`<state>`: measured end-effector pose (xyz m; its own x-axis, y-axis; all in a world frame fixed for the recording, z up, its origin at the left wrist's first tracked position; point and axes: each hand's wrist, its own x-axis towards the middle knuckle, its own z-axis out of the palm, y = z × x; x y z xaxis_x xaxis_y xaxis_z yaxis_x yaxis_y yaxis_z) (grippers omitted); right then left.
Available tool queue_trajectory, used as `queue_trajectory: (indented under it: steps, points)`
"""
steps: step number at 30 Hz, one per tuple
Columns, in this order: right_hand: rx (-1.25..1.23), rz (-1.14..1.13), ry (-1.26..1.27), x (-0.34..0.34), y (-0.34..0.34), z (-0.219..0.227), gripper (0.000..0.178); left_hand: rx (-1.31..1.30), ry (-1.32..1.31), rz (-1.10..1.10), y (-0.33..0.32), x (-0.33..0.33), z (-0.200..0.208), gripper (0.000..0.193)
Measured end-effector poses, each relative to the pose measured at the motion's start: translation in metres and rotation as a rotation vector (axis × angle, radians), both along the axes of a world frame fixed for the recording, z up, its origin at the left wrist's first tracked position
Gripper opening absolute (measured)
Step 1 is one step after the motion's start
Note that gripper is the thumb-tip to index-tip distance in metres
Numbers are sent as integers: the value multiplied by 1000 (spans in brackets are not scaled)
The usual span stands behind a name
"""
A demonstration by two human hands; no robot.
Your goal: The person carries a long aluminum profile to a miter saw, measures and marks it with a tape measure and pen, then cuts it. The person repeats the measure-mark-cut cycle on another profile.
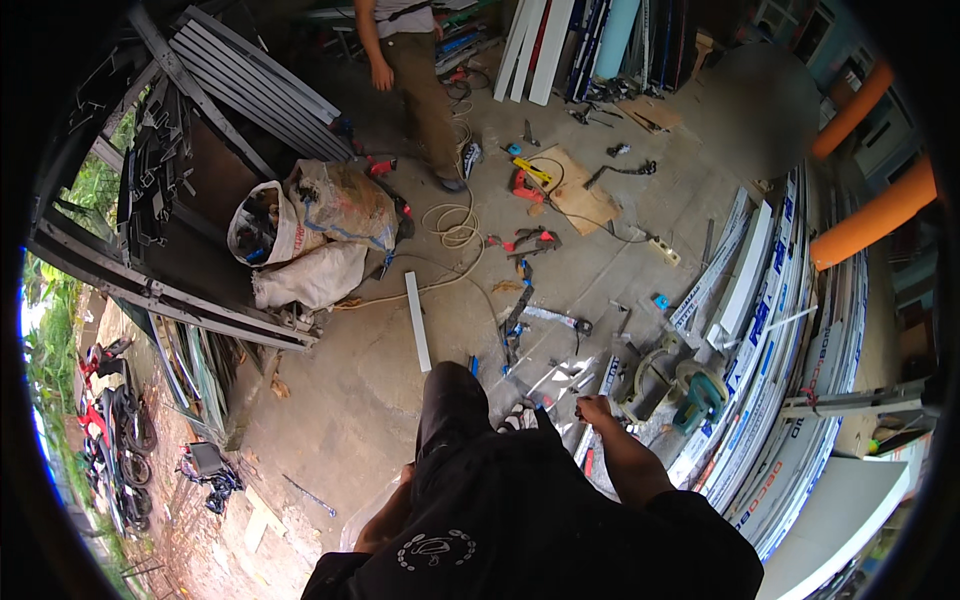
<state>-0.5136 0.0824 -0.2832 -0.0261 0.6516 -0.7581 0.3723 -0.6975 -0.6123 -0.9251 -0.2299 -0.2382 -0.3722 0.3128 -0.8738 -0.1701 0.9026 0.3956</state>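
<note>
My right hand (594,408) is held out over the floor on the right, its fingers curled closed; whatever may be in them is too small to make out. Close by on its right stands a teal miter saw (700,396) with a round grey base. Low beside my thigh is my left hand (407,474), its fingers hidden against my dark trousers. In front of my knee a white strip (417,322) lies flat on the concrete. Offcuts and small scraps (570,378) lie just beyond my right hand.
Sacks of scrap (340,205) stand at the left by a metal frame (170,300). Long wrapped profiles (765,330) line the right side. A cable (455,238), a red power tool (525,185) and a cardboard sheet (580,190) lie ahead. Another person (420,90) stands at the back.
</note>
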Motion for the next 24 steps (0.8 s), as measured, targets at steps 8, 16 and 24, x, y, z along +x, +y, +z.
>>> queue_trajectory:
  steps: [8, 16, 24]
  points:
    - [-192, -187, 52, -81, 97, -5, 19, 46, -21, 10, 97, -53, -76, 22]
    - [-105, -228, -23, -179, 214, 17, 16, -127, -98, -210, 304, -196, -109, 15]
    - [-14, 142, -270, -294, 354, 37, 17, 568, 386, -54, 560, -346, 26, 30]
